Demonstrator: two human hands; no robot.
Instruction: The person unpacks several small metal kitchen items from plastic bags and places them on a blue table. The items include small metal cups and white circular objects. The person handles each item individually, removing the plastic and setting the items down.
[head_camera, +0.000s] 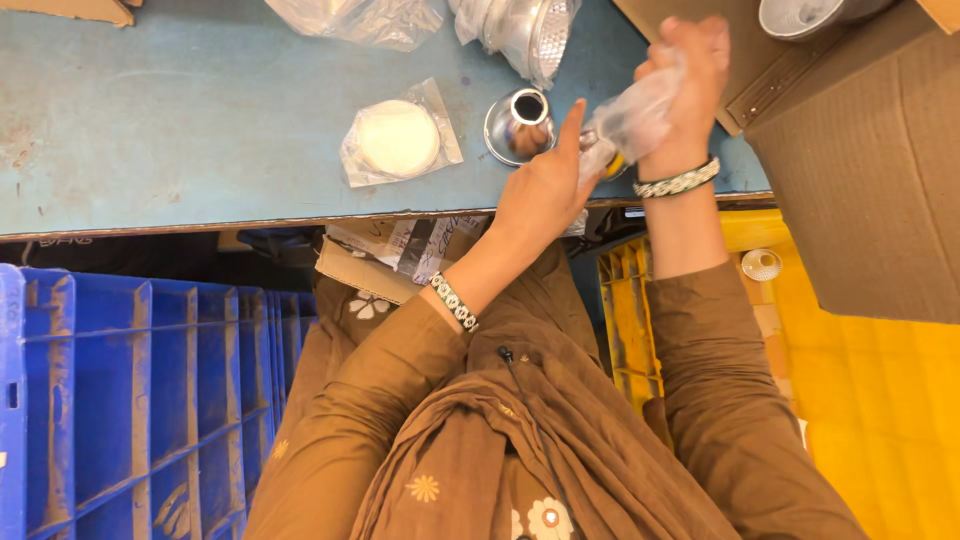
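Landmark: blue table (150, 130).

- Clear flat pouch (400, 140) holding a white round disc, lying mid-table.
- Crumpled clear bag (355, 18) at the table's far edge.
- Second clear bag (520, 30) around a shiny metal part, far edge, further right.
- Small clear bag (640, 115), pinched by both hands, near edge.
- Brown cardboard box (860, 190) at the table's right end.

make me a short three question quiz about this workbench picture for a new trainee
1. True or false: the right hand grips a clear plastic bag.
2. What lies sealed in the flat bag left of the metal cup? A) a white disc B) a red cap C) a spoon
3. What colour is the crate under the table, on the person's left?

Key: 1 true; 2 A, the white disc; 3 blue.
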